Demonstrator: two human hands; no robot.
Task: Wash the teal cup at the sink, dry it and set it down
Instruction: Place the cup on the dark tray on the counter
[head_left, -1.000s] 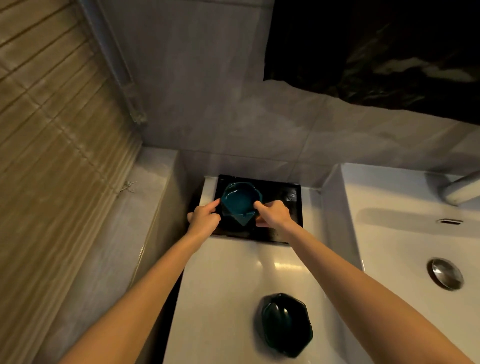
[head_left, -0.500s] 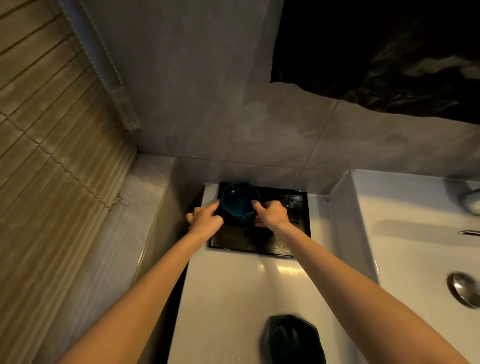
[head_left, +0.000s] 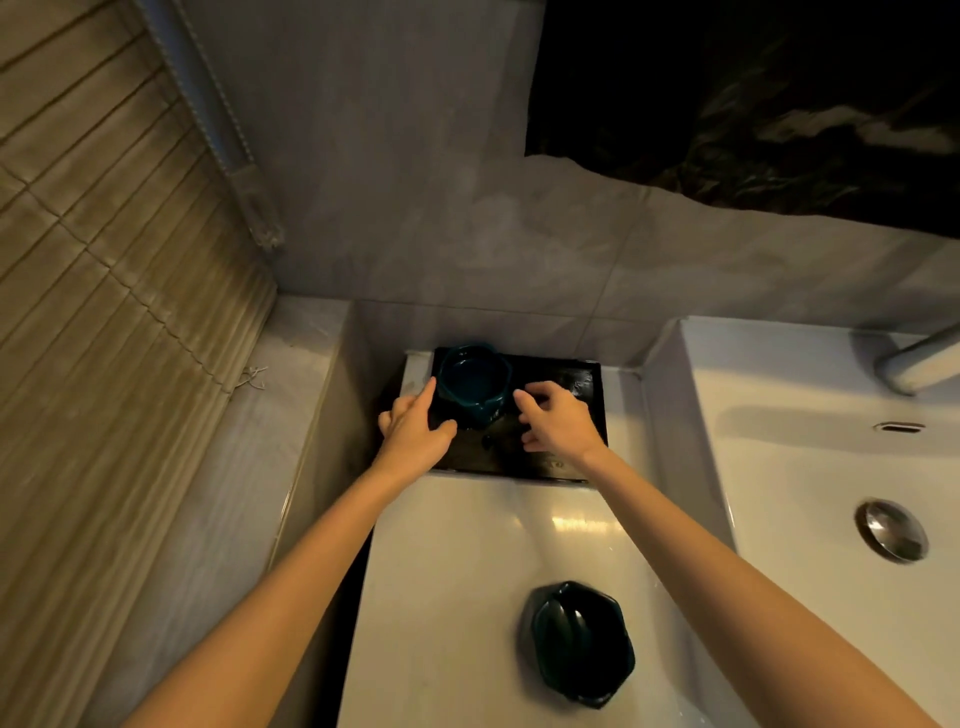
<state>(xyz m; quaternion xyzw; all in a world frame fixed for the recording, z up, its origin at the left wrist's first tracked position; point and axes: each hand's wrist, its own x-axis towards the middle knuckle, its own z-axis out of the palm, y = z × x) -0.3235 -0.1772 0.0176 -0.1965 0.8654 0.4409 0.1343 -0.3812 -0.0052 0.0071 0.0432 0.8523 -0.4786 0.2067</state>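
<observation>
Teal cup (head_left: 472, 382): upright, mouth up, standing on the black tray (head_left: 524, 462) in its far left corner, close to the tiled wall. The inside looks dark; I cannot tell whether it is wet or dry.

Left hand (head_left: 415, 434): index finger straight and touching the cup's left wall, thumb lying near its foot. The other fingers are tucked under. This is a light touch, not a wrap-round grip.

Right hand (head_left: 558, 421): over the tray just right of the cup, fingers loosely spread and bent, holding nothing. There seems to be a small gap between the fingertips and the cup.

Surroundings: the tray sits at the back of the white counter (head_left: 467, 571). A dark faceted lid or dish (head_left: 579, 642) lies nearer the person, well apart from the cup. The sink basin (head_left: 805, 467) with its drain plug (head_left: 891, 530) is to the right, and the faucet (head_left: 919, 364) shows at the edge of the view. No cloth is visible.

Step in hand (judgement): the cup is at rest and carried by neither hand, which fits the set-down at the end of the task. The very start, before pick-up, would look much the same.

Next move (judgement):
- If this is the set-down, both hands should come away without nudging the cup toward the tray's rim.
- If this is the start, both hands must close on the cup's walls and carry it right to the basin.
</observation>
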